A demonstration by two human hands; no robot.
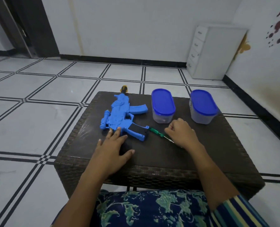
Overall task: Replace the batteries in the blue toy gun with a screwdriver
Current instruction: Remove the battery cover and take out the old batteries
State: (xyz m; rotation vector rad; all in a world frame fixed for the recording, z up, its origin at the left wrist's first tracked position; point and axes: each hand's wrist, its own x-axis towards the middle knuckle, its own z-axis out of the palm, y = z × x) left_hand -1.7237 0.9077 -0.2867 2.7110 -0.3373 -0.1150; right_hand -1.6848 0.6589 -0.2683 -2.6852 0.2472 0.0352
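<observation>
The blue toy gun [119, 114] lies flat on the dark woven table [152, 154], its black-and-yellow muzzle pointing away from me and its black-sided grip toward the right. My left hand [113, 147] rests flat on the table with straight fingers, its fingertips touching the gun's near end. A green-handled screwdriver [157, 133] lies on the table just right of the grip, its metal shaft running under my right hand [181, 133]. That hand sits over the shaft with its fingers curled; I cannot tell whether it grips the shaft.
Two clear tubs with blue lids stand at the table's far side, one [163, 105] in the middle and one [202, 106] at the right. A white drawer unit [213, 51] stands on the tiled floor by the wall. Patterned cloth covers my lap at the near edge.
</observation>
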